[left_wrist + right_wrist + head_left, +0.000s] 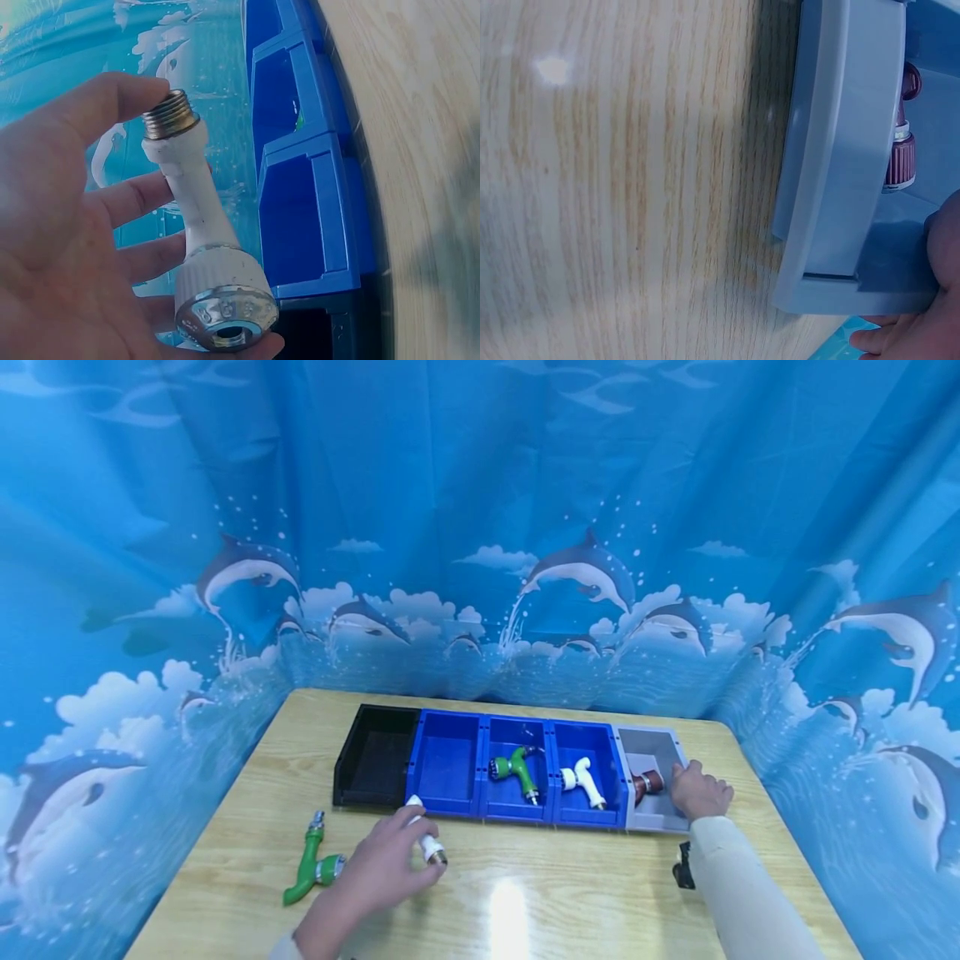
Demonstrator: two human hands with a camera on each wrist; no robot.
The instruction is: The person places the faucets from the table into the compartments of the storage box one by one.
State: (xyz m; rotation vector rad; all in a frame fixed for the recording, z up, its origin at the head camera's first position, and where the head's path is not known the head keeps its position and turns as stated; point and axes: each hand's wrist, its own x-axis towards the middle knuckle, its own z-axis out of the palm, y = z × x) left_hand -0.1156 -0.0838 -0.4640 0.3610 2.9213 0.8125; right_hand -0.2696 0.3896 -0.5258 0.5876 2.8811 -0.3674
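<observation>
Your left hand (384,864) pinched the white plastic tap (210,225), long axis front-to-back, brass-threaded end nearer you, far end near the leftmost blue plastic bin (447,760); your right hand (701,792) gripped the right wall of the grey plastic bin (658,820).

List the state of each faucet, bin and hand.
Left hand, holding white faucet
White faucet, held
Right hand, gripping gray bin's wall
Near green faucet, lying on table
Far green faucet, in middle blue bin
Far white faucet, in right blue bin
Brown faucet, lying in gray bin
Bins, uncovered
</observation>
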